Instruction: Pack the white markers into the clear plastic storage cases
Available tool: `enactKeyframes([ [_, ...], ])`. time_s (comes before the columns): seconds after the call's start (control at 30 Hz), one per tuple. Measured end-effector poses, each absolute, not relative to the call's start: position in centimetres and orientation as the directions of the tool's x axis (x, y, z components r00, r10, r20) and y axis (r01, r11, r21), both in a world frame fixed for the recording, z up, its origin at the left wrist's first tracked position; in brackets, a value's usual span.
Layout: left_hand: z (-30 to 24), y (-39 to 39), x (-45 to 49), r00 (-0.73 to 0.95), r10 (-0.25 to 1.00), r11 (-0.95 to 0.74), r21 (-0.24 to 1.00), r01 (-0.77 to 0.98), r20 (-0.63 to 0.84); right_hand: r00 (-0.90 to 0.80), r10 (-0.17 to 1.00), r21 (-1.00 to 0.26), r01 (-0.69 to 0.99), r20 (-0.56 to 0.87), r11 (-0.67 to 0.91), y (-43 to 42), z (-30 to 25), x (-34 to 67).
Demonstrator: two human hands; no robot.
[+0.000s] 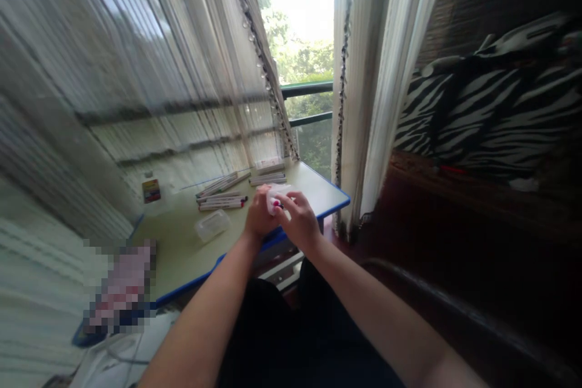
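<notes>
Over the near edge of the table, my left hand (258, 213) is closed around a translucent whitish plastic case (271, 192). Dark and magenta marker ends (276, 203) show at the case's opening. My right hand (299, 218) has its thumb and fingers curled about these ends, seemingly pinching a marker; the exact contact is small and blurred. Left of my hands lie several white markers (222, 201) with coloured ends. More markers (268, 179) rest just behind my hands. An open clear plastic box (212, 225) sits on the tabletop near my left wrist.
The pale table (179, 254) has a blue edge. A clear case (269, 165) lies at its back, a small colourful packet (151, 191) at the far left. Sheer curtains (200, 73) hang close behind the table. To the right is a zebra-striped cover (482, 103).
</notes>
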State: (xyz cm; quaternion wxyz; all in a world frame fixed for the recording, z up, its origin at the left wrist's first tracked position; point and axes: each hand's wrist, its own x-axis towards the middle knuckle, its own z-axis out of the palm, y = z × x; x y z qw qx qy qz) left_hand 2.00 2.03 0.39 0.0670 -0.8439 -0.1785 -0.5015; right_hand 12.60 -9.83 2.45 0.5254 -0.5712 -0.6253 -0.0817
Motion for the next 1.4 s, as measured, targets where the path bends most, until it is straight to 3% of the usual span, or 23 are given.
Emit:
enactKeyframes([
  [0.07,0.5,2.3,2.3,0.464,0.186,-0.949,0.036,0.314,0.866,0.191,0.638,-0.458,0.843,0.746,0.282,-9.5,2.4,12.8],
  [0.23,0.7,2.8,3.3,0.415,0.204,-0.951,0.079,0.300,0.887,0.095,0.651,-0.342,0.901,0.753,0.265,-8.3,2.1,13.4],
  [0.53,1.3,2.7,3.3,0.534,0.128,-0.911,-0.114,0.397,0.835,0.057,0.671,-0.270,0.938,0.740,0.218,-8.9,3.5,13.4],
  [0.77,1.1,2.9,3.3,0.490,0.060,-0.926,-0.135,0.352,0.869,0.156,0.686,-0.350,0.924,0.711,0.152,-8.5,4.0,13.4],
  [1.1,0.8,2.3,2.5,0.443,0.113,-0.932,-0.060,0.358,0.889,0.180,0.623,-0.475,0.809,0.761,0.346,-8.4,3.3,13.7],
  [1.23,0.7,2.0,2.4,0.385,0.169,-0.930,0.017,0.368,0.907,0.275,0.574,-0.563,0.717,0.771,0.412,-8.1,2.1,14.5],
  [1.4,0.5,2.1,2.2,0.378,0.200,-0.930,0.053,0.364,0.904,0.276,0.507,-0.518,0.738,0.816,0.432,-7.5,1.2,14.9],
])
